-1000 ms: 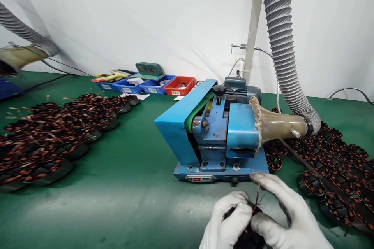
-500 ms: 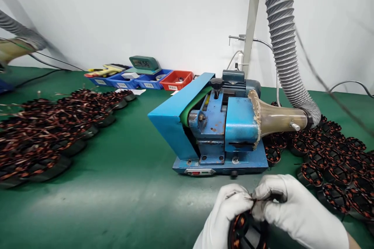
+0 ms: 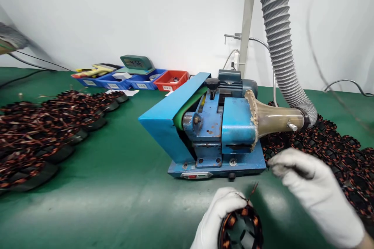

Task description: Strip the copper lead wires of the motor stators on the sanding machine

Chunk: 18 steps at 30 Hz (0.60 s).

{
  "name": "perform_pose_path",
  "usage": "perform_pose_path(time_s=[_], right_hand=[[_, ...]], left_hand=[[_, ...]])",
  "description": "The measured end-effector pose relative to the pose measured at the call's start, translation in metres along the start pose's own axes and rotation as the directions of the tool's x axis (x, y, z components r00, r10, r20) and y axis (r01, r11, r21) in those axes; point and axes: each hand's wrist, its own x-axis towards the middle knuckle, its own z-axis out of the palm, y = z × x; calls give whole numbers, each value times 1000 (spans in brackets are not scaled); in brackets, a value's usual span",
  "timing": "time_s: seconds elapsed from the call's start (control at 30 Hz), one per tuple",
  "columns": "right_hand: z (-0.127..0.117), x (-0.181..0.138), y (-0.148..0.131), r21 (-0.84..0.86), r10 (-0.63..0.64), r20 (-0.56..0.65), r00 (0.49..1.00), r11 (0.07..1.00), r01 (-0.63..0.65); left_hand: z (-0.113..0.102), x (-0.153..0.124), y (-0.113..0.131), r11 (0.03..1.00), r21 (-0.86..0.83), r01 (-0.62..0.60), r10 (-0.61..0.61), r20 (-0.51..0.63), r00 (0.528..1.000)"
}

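Observation:
In a white glove, my left hand (image 3: 214, 216) grips a ring-shaped motor stator (image 3: 224, 231) with copper windings at the bottom of the view. Short wire leads (image 3: 253, 191) stick up from the stator's top edge, beside my left fingertips. My right hand (image 3: 309, 188), also gloved in white, hovers to the right, apart from that stator and near the right end of the machine's base. Its fingertips are pinched together; whatever they hold, if anything, is too small to make out. A blue belt sander (image 3: 207, 120) with a green belt stands just beyond both hands.
Rows of stators with loose wires (image 3: 58, 124) lie on the left of the green tabletop (image 3: 117, 179). More stators (image 3: 330, 144) crowd the right side. A grey ribbed hose (image 3: 276, 27) joins the machine's outlet. Blue bins (image 3: 113, 82), a red bin (image 3: 171, 79) and a clock (image 3: 136, 62) stand behind.
My right hand has parted from the wire leads and moved up and to the right. My left hand keeps the stator, whose leads now show. The view has shifted slightly.

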Motion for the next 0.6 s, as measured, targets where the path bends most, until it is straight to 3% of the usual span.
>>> perform_pose_path(time_s=[0.03, 0.1, 0.23, 0.37, 0.6], right_hand=[[16, -9, 7, 131, 67, -29, 997, 989, -63], [50, -22, 17, 301, 180, 73, 981, 934, -193], [93, -19, 28, 287, 209, -135, 969, 944, -164], [96, 0, 33, 242, 225, -74, 972, 949, -201], [94, 13, 24, 232, 342, -83, 936, 920, -315]], left_hand=[[2, 2, 3, 999, 10, -49, 50, -30, 998], [8, 6, 6, 993, 31, -113, 115, -112, 987], [26, 20, -2, 999, 46, -24, 37, -316, 948], [35, 38, -15, 990, -114, 83, -118, -347, 931], [37, 53, -10, 965, -250, 80, -162, -327, 931]])
